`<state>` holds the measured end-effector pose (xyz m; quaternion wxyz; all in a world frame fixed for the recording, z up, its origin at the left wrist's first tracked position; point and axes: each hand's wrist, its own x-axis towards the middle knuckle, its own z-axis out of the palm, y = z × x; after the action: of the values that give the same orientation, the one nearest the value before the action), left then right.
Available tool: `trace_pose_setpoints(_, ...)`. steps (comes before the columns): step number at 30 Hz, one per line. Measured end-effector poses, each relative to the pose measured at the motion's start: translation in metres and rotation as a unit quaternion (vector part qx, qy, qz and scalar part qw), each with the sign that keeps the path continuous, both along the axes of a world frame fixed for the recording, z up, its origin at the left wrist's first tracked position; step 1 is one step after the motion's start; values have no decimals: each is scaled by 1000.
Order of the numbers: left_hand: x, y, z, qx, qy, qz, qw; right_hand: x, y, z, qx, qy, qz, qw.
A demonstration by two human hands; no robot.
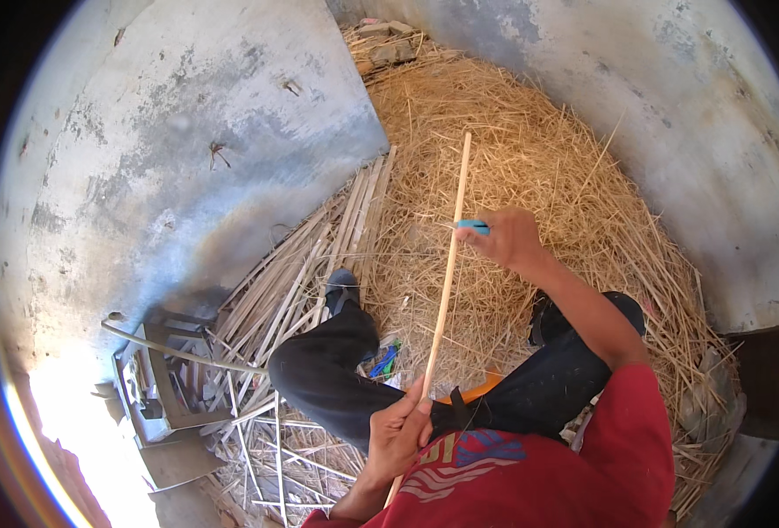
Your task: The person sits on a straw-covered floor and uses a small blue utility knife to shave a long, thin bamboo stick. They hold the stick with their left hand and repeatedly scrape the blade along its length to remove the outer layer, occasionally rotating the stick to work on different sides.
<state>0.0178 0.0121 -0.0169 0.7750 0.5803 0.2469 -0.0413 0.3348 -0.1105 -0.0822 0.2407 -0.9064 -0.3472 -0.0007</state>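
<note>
A long pale bamboo strip (447, 286) runs from beside my torso up and away over the straw, tilted slightly right. Its lower part is in my left hand (400, 431), fingers wrapped round it close to my lap. Farther up, my right hand (508, 238) grips a small blue tool (471, 228), possibly a cutter knife. The tool lies across the strip and appears to touch it; any blade is too small to make out. Beyond the right hand, the strip's far end stands free above the straw.
Thin shavings (495, 106) cover the floor ahead and to the right. Long flat strips (301, 255) lie stacked at the left, near a wooden frame-like box (165, 378). Grey worn walls (205, 114) stand around. A blue item (385, 361) lies between my legs.
</note>
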Motion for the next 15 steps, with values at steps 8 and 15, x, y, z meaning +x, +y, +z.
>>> trace_pose_setpoints(8, -7, 7, -10, -95, -38, 42, 994, -63, 2, 9, 90, -146, 192, 966)
trace_pose_setpoints(15, -25, -4, -3, -22, 5, -45, 999, 84, -47, -9, -40, -121, -109, 986)
